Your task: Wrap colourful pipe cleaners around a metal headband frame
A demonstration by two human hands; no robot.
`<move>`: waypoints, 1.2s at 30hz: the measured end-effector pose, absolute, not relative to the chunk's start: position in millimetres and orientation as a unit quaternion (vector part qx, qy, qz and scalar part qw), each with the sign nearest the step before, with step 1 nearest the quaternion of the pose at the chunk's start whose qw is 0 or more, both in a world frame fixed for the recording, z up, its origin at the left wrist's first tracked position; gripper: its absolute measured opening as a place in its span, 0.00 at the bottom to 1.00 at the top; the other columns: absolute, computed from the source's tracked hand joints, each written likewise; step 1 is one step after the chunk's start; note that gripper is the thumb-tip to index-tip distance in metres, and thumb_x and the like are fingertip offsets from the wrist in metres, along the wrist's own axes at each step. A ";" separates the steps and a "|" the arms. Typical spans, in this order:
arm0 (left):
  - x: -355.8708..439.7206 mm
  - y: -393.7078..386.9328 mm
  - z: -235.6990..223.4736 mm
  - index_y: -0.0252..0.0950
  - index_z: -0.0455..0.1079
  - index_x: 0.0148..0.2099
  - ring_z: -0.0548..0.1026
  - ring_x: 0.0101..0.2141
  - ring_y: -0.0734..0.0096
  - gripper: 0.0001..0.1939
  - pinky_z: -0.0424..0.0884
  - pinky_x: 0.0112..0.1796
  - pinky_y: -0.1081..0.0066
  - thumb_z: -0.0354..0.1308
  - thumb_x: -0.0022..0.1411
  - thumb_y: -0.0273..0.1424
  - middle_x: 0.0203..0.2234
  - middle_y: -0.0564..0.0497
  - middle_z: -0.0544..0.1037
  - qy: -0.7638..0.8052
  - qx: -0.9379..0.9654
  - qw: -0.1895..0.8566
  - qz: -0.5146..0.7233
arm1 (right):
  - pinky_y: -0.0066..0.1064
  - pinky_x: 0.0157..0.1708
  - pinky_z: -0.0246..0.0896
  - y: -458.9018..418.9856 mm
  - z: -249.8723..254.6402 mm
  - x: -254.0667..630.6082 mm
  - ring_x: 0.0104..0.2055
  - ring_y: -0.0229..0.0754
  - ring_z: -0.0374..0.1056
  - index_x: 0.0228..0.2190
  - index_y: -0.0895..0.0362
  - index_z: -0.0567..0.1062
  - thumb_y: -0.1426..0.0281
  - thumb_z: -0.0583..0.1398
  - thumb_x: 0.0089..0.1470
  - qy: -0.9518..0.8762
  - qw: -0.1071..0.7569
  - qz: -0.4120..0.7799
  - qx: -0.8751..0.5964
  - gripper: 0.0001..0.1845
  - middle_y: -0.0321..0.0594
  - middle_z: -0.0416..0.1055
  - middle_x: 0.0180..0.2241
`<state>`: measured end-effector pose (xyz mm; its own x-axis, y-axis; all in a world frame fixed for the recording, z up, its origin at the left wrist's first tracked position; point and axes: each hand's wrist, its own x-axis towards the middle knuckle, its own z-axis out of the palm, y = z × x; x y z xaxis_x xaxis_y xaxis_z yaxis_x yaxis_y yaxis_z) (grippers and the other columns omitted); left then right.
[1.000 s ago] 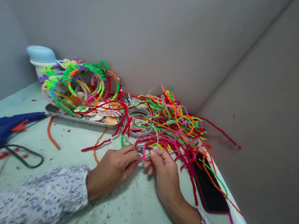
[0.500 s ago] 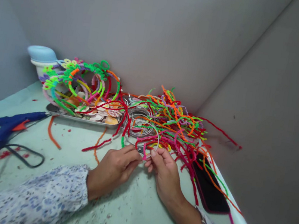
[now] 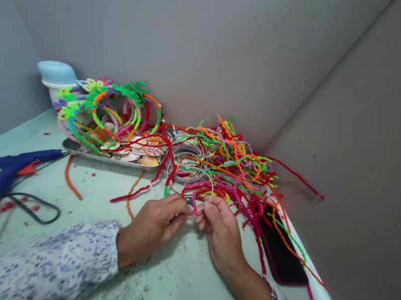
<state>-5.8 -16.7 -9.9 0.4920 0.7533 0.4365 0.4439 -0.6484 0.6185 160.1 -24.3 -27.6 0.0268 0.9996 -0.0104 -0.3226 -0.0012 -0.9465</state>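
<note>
Thumb and fingers of my left hand (image 3: 156, 226) are closed in a pinch on a short pink pipe cleaner (image 3: 194, 202), at the lower part of a thin wire ring (image 3: 213, 182). My right hand (image 3: 224, 235) grips that ring on its right side, with the thumb on top. One end of the pipe cleaner sticks up inside the ring. The exact wrap at the fingertips is partly hidden. Just beyond my hands lie more bare wire rings (image 3: 180, 180) and a dark tool, perhaps scissors (image 3: 188, 200).
A tangled heap of colourful pipe cleaners (image 3: 238, 151) spreads behind my right hand, beside a phone (image 3: 282, 257). On the left are a metal tray (image 3: 115, 161) of seashells, several wrapped rings (image 3: 118, 90), a blue-lidded bottle (image 3: 56, 74) and a blue glue gun (image 3: 11, 168) with its cord.
Both hands stay almost in place. The pinched pink pipe cleaner and the fingertips have shifted very slightly; everything else looks the same.
</note>
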 end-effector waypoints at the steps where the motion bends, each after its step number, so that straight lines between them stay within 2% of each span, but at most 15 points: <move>1: -5.8 -16.9 -9.8 0.35 0.69 0.36 0.68 0.30 0.73 0.08 0.64 0.31 0.73 0.50 0.63 0.22 0.28 0.52 0.70 0.358 0.835 0.221 0.354 | 0.25 0.25 0.58 -24.3 -27.7 160.3 0.23 0.34 0.64 0.34 0.56 0.70 0.63 0.61 0.53 -0.403 0.582 0.569 -0.418 0.10 0.32 0.70 0.22; 21: -5.7 -15.7 -11.5 0.35 0.67 0.35 0.68 0.30 0.74 0.07 0.62 0.30 0.74 0.50 0.64 0.23 0.28 0.52 0.70 0.377 0.840 0.185 0.342 | 0.24 0.23 0.56 -23.3 -29.7 160.6 0.21 0.33 0.62 0.35 0.57 0.70 0.62 0.61 0.53 -0.401 0.564 0.564 -0.450 0.12 0.33 0.71 0.21; 36: -4.1 -16.7 -6.4 0.35 0.67 0.36 0.68 0.31 0.75 0.07 0.62 0.32 0.75 0.51 0.62 0.20 0.28 0.53 0.70 0.360 0.821 0.245 0.369 | 0.22 0.26 0.57 -23.0 -23.0 158.6 0.24 0.32 0.63 0.32 0.56 0.70 0.65 0.63 0.51 -0.362 0.588 0.612 -0.385 0.09 0.32 0.70 0.23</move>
<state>-4.1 -16.7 -6.4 0.4684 0.7719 0.4298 0.4098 -0.6208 0.6683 158.6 -23.0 -23.0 -0.0116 0.9989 -0.0451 -0.4420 -0.0456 -0.8959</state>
